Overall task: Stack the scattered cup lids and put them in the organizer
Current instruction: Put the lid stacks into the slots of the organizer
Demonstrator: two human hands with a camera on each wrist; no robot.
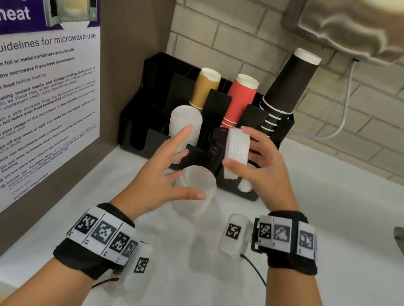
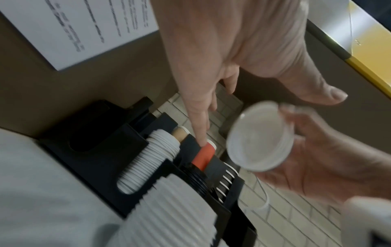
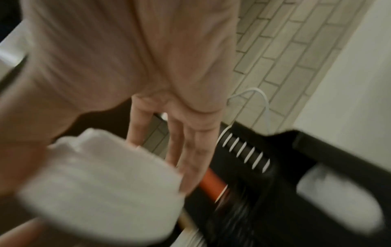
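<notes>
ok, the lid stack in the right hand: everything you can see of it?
The lid stack is a short nested pile of white, plastic-looking round cup lids with ribbed edges. It is turned on edge, its hollow underside facing the left wrist camera. The right hand pinches it, thumb below and fingers over the top, in the air in front of the black organizer. Nothing else touches it. The count is unclear.

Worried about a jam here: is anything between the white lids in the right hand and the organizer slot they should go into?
Which slot is meant is unclear. The right hand holds the white lids right by the organizer; the slot beside them already holds black lids. Nothing else visibly intervenes.
</notes>
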